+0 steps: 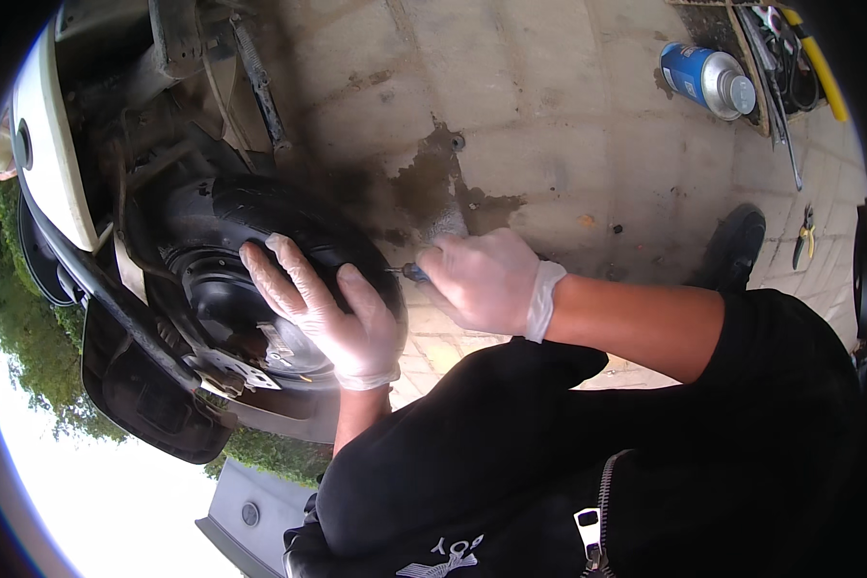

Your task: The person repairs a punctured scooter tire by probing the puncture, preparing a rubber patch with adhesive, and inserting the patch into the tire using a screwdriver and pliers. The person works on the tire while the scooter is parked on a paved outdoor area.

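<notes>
Both my hands wear thin, clear gloves. My left hand (328, 313) lies on the side of a black scooter tyre (294, 217), its fingers stretched out and apart. To its right, my right hand (486, 279) is closed around a screwdriver-like tool (415, 273) with a dark blue handle. The tool's thin metal shaft points left and meets the tyre's tread; its tip is out of sight there, and most of the handle is hidden in my fist. The black wheel rim (226, 294) shows beside my left fingers.
A wet patch (429, 178) darkens the paving beyond my right hand. At the far right stand a blue can (698, 77) and a box of tools (790, 58). Yellow-handled pliers (805, 236) lie near a black shoe (737, 241). The scooter's white body panel (53, 144) rises at the left.
</notes>
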`<state>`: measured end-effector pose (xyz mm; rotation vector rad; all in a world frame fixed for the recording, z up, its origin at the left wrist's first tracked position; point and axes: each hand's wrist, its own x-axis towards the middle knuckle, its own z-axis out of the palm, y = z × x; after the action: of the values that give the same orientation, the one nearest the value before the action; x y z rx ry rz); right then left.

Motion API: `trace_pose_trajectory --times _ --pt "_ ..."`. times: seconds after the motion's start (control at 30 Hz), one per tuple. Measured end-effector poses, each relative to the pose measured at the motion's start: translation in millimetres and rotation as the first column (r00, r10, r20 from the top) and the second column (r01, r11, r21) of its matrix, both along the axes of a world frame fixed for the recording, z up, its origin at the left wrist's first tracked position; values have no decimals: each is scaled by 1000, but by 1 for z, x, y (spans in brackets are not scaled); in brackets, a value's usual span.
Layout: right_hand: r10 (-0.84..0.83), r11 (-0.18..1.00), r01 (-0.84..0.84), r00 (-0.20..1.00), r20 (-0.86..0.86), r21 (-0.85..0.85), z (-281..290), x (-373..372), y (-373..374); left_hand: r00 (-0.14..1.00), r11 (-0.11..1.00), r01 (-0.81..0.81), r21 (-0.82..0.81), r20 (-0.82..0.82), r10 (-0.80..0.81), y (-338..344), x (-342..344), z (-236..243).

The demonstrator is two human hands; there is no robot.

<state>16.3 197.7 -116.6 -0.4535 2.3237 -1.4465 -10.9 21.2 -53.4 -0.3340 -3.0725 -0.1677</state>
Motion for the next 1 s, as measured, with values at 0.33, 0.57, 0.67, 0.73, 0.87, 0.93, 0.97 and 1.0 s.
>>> trace_pose_trajectory --times 0.33,0.57,0.67,0.73,0.87,0.93,0.97,1.0 --pt "-62 996 59 997 -40 -72 -10 0 -16 998 997 -52 59 46 49 -1 -4 3" --pt "803 498 628 -72 592 -598 -37 -23 -4 999 998 -46 37 -21 47 0 -2 1" --pt "421 732 379 401 813 -566 -22 -18 3 999 999 -22 46 -26 24 -1 -2 0" --pt "150 985 -105 915 374 -138 -8 -9 15 1000 999 -13 40 -11 13 -3 -2 -1" --pt "-23 1000 24 970 -243 0 4 -17 2 999 999 -31 28 -19 32 -2 -3 -2" --pt "-38 999 45 964 -264 23 3 -15 3 999 999 -46 27 -16 46 -2 -5 -2" --pt "4 999 7 975 -223 49 3 -9 10 999 998 -46 35 -17 46 -1 -4 -1" --pt "37 997 -23 982 -183 79 3 -7 13 999 998 -36 50 -21 37 -1 -6 -1"
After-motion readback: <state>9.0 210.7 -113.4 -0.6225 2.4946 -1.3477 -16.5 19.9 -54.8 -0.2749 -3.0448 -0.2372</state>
